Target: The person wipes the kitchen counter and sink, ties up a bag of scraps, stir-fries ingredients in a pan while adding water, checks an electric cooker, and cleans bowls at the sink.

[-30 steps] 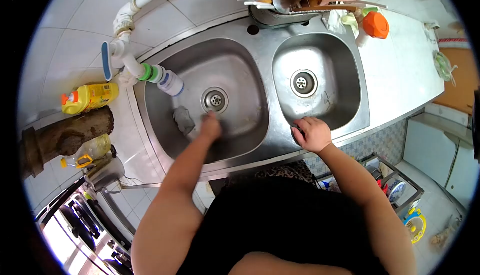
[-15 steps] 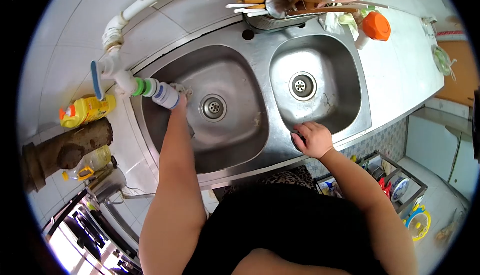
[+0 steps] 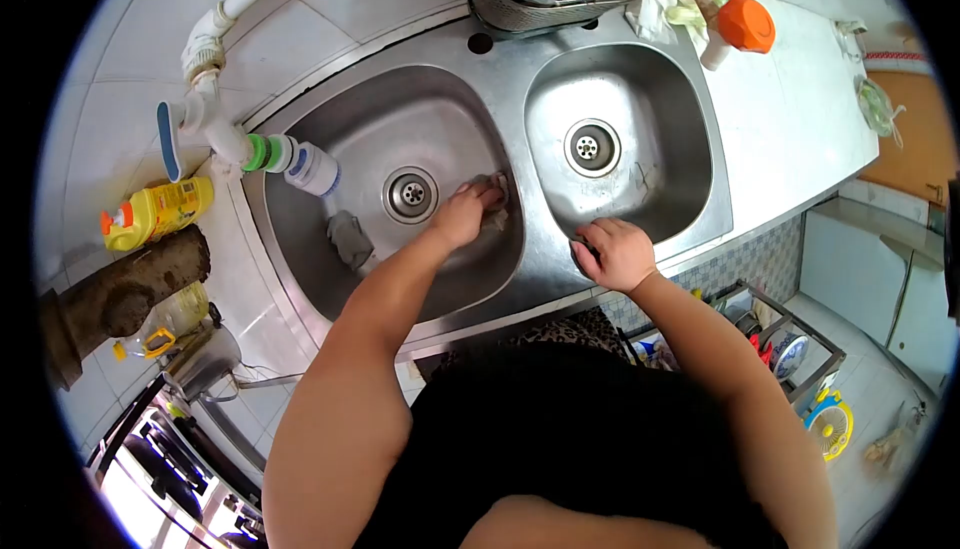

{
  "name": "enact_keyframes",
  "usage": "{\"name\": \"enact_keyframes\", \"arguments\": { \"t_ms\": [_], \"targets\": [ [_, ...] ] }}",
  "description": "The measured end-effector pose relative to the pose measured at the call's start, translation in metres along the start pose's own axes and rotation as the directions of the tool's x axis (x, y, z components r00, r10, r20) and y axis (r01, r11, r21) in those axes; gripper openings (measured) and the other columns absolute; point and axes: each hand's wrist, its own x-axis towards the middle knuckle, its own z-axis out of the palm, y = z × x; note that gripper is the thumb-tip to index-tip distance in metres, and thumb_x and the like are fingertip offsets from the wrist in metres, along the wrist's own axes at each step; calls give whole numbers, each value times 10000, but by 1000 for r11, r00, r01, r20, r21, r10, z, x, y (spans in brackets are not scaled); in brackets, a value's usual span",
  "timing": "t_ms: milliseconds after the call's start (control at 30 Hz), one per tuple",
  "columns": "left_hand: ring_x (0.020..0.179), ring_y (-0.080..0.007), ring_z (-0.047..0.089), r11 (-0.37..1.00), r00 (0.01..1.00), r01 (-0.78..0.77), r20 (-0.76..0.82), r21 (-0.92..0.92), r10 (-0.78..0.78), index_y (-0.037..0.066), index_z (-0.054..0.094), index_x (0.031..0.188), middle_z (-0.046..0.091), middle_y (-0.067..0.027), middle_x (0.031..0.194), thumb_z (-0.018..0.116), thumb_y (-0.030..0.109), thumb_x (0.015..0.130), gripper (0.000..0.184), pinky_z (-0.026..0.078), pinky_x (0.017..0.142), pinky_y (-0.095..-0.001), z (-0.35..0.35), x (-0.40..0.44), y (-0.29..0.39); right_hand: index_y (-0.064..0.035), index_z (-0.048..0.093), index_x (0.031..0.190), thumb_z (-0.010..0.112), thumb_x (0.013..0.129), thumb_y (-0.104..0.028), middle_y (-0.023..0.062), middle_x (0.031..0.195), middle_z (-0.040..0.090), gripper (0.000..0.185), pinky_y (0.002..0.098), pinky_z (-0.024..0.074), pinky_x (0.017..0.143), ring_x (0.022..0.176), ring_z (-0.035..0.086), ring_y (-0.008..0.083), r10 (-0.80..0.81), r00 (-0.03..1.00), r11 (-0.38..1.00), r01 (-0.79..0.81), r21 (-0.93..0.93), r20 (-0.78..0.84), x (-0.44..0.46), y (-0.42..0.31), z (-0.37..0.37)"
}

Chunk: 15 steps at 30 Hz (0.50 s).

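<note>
Bright light, fisheye-bent edges, black corners, white glare lower left.

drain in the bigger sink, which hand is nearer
Left. The left hand is just right of the drain in the bigger sink; the right hand is farther off, at the near edge of the smaller sink.

1. The left basin point(image 3: 390, 109) is smooth metal with a satin sheen; the right basin point(image 3: 655, 124), also metal, looks brighter and glossier.
2. The cloth point(image 3: 498, 220) under the left hand point(image 3: 461, 219) is soft, crumpled and matt.
3. The grey rag point(image 3: 349, 239) is matt, wrinkled fabric.
4. The white tap point(image 3: 222, 141) is smooth plastic.
5. The yellow bottle point(image 3: 172, 210) is glossy plastic.
6. The brown pipe point(image 3: 160, 267) has a rough, blotchy, matt surface.
7. The white worktop point(image 3: 780, 139) is smooth and shiny.
8. The wall tiles point(image 3: 335, 11) are glazed.
</note>
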Motion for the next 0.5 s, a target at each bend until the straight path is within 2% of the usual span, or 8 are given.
{"name": "enact_keyframes", "arguments": {
  "t_ms": [67,167,267,333,367,400,467,500],
  "targets": [
    [1185,-374,510,996,997,74,24,-58,-73,104,543,1292,530,-163,1319,602,22,772,530,417,1020,-411,9,-6,7,-85,652,835,643,831,-260,89,757,615,176,378,507,629,679,623,279,4,1000,1000,-4,-1,4,1,0,-1],
    [1242,-363,481,955,998,36,-33,-296,-48,73,486,1347,511,-193,1346,598,5,752,610,382,1059,-384,45,-12,-4,-86,651,841,638,833,-264,91,762,617,179,382,507,634,690,624,281,10,1000,1000,-10,2,7,-1,1,1],
    [1264,-324,476,903,979,177,168,-391,-119,46,419,1396,519,-179,1352,579,-19,735,683,364,1070,-349,47,-17,-3,-86,651,849,635,836,-266,92,767,618,181,386,507,639,703,624,284,20,1000,1000,-20,10,-4,-1,0,0],
    [1218,-285,504,829,954,232,284,-509,-92,51,417,1394,551,-141,1303,556,-36,739,675,386,1033,-328,48,-19,-9,-85,650,853,633,839,-270,94,770,619,187,387,507,642,709,625,287,22,1000,1000,-22,14,0,-2,1,0],
    [1194,-265,518,785,938,265,339,-560,-74,53,415,1394,567,-122,1278,544,-45,742,672,398,1015,-317,49,-20,-11,-85,650,856,632,840,-273,95,771,620,190,388,507,643,712,625,288,23,1000,1000,-23,18,3,-2,1,0],
    [1148,-241,534,703,927,333,355,-628,-122,60,421,1389,575,-103,1243,535,-43,748,659,415,975,-309,44,-22,-4,-84,650,858,629,842,-277,95,774,621,194,390,508,645,715,626,288,27,1000,1000,-27,16,4,-2,1,0],
    [1056,-194,566,506,893,449,398,-737,-212,73,431,1378,592,-64,1175,517,-41,760,634,451,895,-291,21,-33,21,-82,650,862,625,847,-284,96,778,623,204,392,510,649,721,629,290,33,999,999,-33,15,4,-1,1,-1],
    [1016,-176,571,401,884,467,425,-788,-195,77,434,1374,593,-54,1153,506,-40,767,622,458,858,-286,15,-36,27,-82,650,864,622,849,-289,97,783,625,209,393,511,653,725,630,290,36,999,999,-36,15,1,-1,1,0]
  ]
}}
